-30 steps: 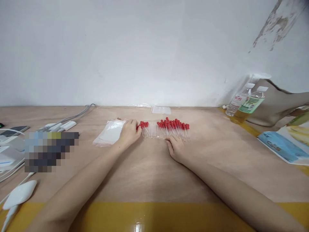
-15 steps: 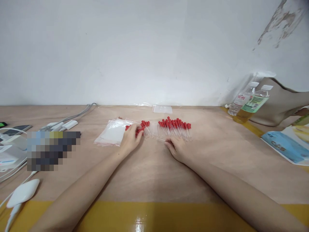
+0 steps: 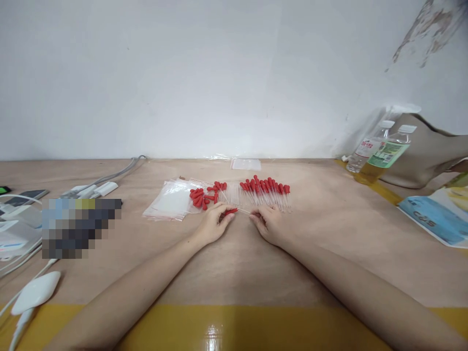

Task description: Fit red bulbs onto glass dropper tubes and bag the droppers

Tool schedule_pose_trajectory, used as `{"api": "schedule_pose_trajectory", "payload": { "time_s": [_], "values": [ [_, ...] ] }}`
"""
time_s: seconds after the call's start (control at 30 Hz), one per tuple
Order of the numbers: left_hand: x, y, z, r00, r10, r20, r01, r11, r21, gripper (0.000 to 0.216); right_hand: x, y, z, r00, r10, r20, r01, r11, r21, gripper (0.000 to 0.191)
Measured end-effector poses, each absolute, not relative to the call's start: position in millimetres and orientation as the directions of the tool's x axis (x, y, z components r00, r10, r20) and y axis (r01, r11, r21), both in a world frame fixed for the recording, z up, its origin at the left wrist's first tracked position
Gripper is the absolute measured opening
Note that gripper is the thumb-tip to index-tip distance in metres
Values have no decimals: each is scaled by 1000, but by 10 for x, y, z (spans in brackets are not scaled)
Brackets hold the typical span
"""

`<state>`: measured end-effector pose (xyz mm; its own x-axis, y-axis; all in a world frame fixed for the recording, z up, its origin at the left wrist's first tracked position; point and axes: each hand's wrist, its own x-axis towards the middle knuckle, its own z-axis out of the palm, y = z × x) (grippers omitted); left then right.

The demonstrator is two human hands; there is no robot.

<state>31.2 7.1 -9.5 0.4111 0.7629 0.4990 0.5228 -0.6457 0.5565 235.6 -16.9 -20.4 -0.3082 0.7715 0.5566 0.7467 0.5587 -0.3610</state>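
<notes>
Between thumb and fingers, my left hand (image 3: 215, 222) pinches a red rubber dropper bulb (image 3: 231, 211). My right hand (image 3: 268, 224) is closed on a thin clear glass dropper tube (image 3: 244, 211), whose left end meets the bulb's mouth; how far it sits inside I cannot tell. Behind my left hand lies a small heap of loose red bulbs (image 3: 197, 197). Bare clear tubes (image 3: 233, 194) lie in a row beyond both hands. To their right are several droppers with red bulbs fitted (image 3: 265, 187), side by side.
Clear zip bags (image 3: 170, 200) are stacked left of the bulbs, and another bag (image 3: 245, 165) lies near the wall. Cables and chargers (image 3: 36, 292) crowd the left side. Two bottles (image 3: 383, 156), a grey-brown bag (image 3: 409, 165) and a blue packet (image 3: 435, 219) stand or lie at right.
My left hand has moved right and nearer from the bulb heap, bringing one red bulb to the tube's end. My right hand has stayed in place with the tube.
</notes>
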Motion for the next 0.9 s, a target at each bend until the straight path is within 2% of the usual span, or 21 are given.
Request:
{"api": "schedule_pose_trajectory", "payload": {
  "time_s": [0.2, 0.33, 0.47, 0.63, 0.77, 0.9],
  "values": [
    [329, 71, -118, 392, 799, 456, 428, -597, 678, 19, 2373, -214, -129, -387, 771, 506, 708, 600, -373, 21],
    [295, 62, -106, 465, 781, 418, 375, -601, 706, 18, 2443, -201, -75, -471, 740, 480, 665, 655, -358, 19],
    [290, 18, -77, 581, 713, 392, 362, -658, 660, 15, 2515, -184, -44, -539, 723, 431, 681, 676, -281, 21],
    [313, -41, -54, 590, 684, 428, 445, -718, 534, 17, 2489, -218, -9, -541, 702, 463, 732, 664, -151, 22],
    [313, -60, -47, 620, 640, 453, 464, -765, 446, 17, 2430, -242, -2, -553, 678, 484, 722, 680, -129, 22],
    [315, -69, -45, 641, 617, 457, 451, -784, 427, 16, 2387, -227, -28, -563, 677, 474, 719, 684, -123, 24]
  ]
}}
